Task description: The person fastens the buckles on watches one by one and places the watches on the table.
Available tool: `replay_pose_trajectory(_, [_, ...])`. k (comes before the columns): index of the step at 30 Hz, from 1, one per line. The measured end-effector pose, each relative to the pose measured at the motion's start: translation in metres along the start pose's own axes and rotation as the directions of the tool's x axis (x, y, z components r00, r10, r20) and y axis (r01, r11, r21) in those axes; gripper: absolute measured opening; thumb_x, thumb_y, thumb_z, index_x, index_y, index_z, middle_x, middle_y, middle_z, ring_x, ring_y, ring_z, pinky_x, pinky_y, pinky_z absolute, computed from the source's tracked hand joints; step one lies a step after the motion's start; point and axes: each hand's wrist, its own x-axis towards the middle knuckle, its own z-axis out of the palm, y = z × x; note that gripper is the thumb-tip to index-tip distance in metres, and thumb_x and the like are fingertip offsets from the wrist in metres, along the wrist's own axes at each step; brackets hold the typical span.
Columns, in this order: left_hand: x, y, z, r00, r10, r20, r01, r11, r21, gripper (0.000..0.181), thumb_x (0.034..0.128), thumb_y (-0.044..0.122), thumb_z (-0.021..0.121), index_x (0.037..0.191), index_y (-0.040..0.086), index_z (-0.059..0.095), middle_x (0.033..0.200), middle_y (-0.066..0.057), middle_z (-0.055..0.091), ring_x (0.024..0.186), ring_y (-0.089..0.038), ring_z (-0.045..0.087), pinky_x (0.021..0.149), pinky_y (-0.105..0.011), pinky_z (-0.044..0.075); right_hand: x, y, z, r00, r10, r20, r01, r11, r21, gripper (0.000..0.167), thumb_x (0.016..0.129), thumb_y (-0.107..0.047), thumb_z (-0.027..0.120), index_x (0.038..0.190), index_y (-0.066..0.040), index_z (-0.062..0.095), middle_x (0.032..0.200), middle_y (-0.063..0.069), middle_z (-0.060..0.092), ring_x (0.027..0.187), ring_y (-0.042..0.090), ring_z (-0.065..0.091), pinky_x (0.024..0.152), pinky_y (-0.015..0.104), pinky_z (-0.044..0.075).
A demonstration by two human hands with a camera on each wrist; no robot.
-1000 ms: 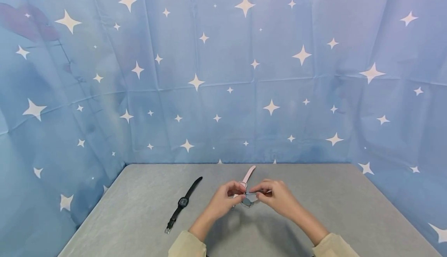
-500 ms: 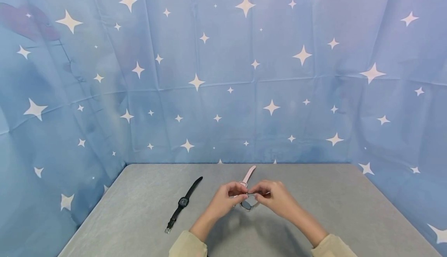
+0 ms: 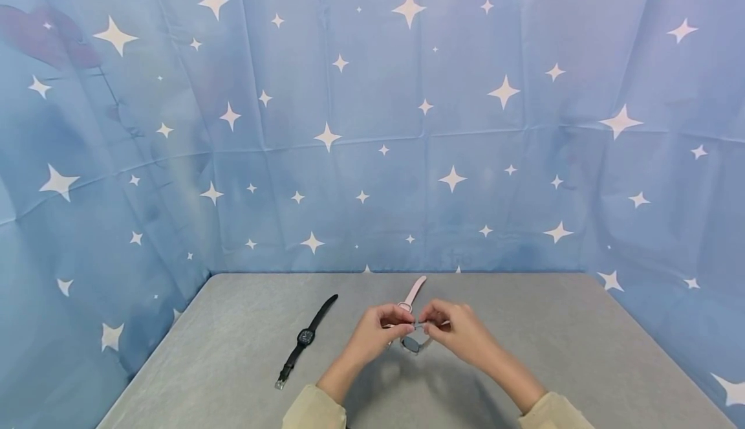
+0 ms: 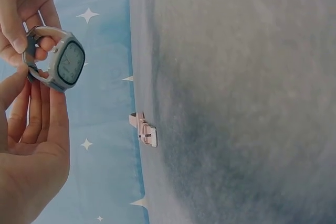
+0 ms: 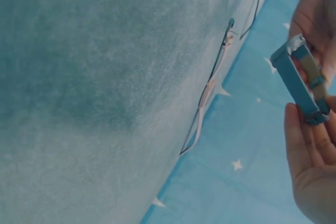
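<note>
A blue-grey wristwatch (image 3: 410, 345) hangs in the air between my two hands, its strap bent round into a loop. In the left wrist view the square pale dial of the wristwatch (image 4: 71, 62) faces the table side. My left hand (image 3: 375, 335) pinches the strap between thumb and fingers. Opposite it, my right hand (image 3: 465, 333) pinches the strap too, fingertips close to the left ones. From the right wrist the wristwatch (image 5: 295, 85) shows its case edge-on and the strap's lighter inner side. Fingers partly cover where the strap parts meet.
On the grey table (image 3: 221, 351), a black wristwatch (image 3: 305, 337) lies stretched out left of my hands. A pink wristwatch (image 3: 414, 292) lies just behind them, partly hidden by my left hand. A blue star-patterned curtain (image 3: 372, 92) stands around the table's back and sides.
My fingertips have drawn a little closer together, and less strap shows between them. The held watch's dial has dipped slightly. The black and pink watches have not moved.
</note>
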Motion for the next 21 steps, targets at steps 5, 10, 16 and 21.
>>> replay_pose_trajectory(5, [-0.002, 0.01, -0.001, 1.0, -0.016, 0.009, 0.016, 1.0, -0.013, 0.015, 0.0815, 0.018, 0.065, 0.092, 0.007, 0.066, 0.088, -0.004, 0.065, 0.076, -0.015, 0.059, 0.061, -0.025, 0.048, 0.0, -0.001, 0.001, 1.0, -0.001, 0.01, 0.001, 1.0, 0.002, 0.005, 0.085, -0.009, 0.06, 0.089, -0.012, 0.06, 0.079, -0.006, 0.062, 0.072, 0.01, 0.061, 0.062, 0.018, 0.049])
replay_pose_trajectory(10, [-0.008, 0.032, -0.004, 1.0, -0.022, 0.018, 0.023, 0.999, -0.027, 0.017, 0.083, 0.01, 0.063, 0.095, -0.002, 0.064, 0.092, -0.014, 0.063, 0.079, -0.02, 0.059, 0.063, -0.028, 0.049, 0.0, -0.003, 0.002, 1.0, -0.006, 0.0, 0.006, 1.0, 0.017, 0.007, 0.085, -0.008, 0.061, 0.091, -0.011, 0.061, 0.082, -0.001, 0.063, 0.074, 0.012, 0.061, 0.066, 0.019, 0.049])
replay_pose_trajectory(16, [-0.01, 0.033, -0.007, 0.998, -0.058, -0.014, 0.056, 0.995, -0.079, 0.018, 0.0831, 0.009, 0.063, 0.097, -0.003, 0.064, 0.092, -0.015, 0.063, 0.079, -0.019, 0.06, 0.069, -0.037, 0.05, -0.001, -0.001, 0.002, 0.998, -0.023, -0.052, 0.024, 1.0, 0.015, 0.015, 0.082, -0.006, 0.063, 0.096, -0.011, 0.062, 0.086, -0.002, 0.063, 0.078, 0.01, 0.061, 0.072, 0.023, 0.049])
replay_pose_trajectory(21, [-0.01, 0.034, -0.008, 0.993, -0.107, -0.053, 0.098, 0.984, -0.146, 0.019, 0.0823, 0.008, 0.063, 0.097, -0.004, 0.063, 0.091, -0.016, 0.062, 0.084, -0.032, 0.06, 0.07, -0.033, 0.051, -0.003, 0.0, 0.001, 0.995, -0.029, -0.099, 0.031, 0.999, 0.022, 0.023, 0.08, -0.004, 0.065, 0.101, -0.013, 0.061, 0.095, -0.002, 0.063, 0.084, 0.012, 0.061, 0.075, 0.025, 0.049])
